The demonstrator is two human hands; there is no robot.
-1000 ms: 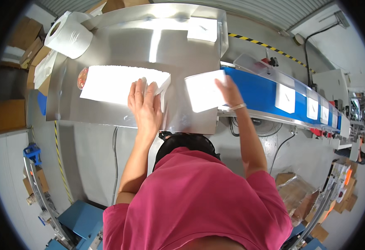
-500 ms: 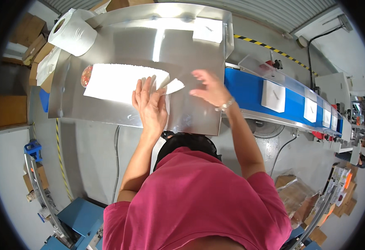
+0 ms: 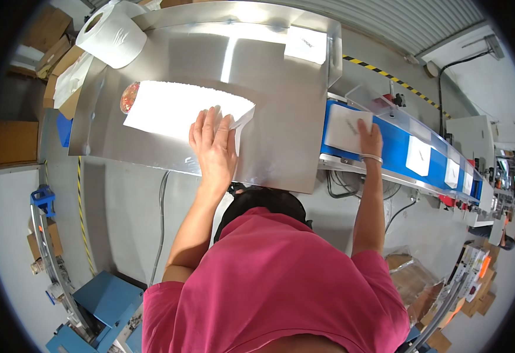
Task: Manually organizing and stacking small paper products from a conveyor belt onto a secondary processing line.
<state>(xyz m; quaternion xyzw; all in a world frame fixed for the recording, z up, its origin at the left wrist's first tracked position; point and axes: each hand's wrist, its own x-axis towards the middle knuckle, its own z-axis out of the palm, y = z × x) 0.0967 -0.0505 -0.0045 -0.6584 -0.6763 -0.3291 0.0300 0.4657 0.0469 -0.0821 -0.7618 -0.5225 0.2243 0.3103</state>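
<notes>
My left hand (image 3: pixel 215 141) lies over the right end of a long row of white square packets (image 3: pixel 175 106), its fingers stretched out and resting on them. The row leans in a fanned line across the steel tray table (image 3: pixel 275 129). A round red-and-clear object (image 3: pixel 129 97) sits against the row's left end. Over the blue conveyor belt (image 3: pixel 394 141), my right hand (image 3: pixel 371 138) grips the right edge of a single white packet (image 3: pixel 345 128) with a small grey print. Its thumb is not clearly visible.
A large white roll (image 3: pixel 122 44) stands at the table's far left corner. One flat white packet (image 3: pixel 306 45) lies at the far right corner. Further packets (image 3: pixel 418 156) ride along the belt, beside a clear guard (image 3: pixel 410 120). Cardboard boxes (image 3: pixel 57 65) are stacked at the left.
My right hand has moved right from above the table to the belt and taken hold of a packet there. My left hand stays on the row, whose loose end packets now stand closer together.
</notes>
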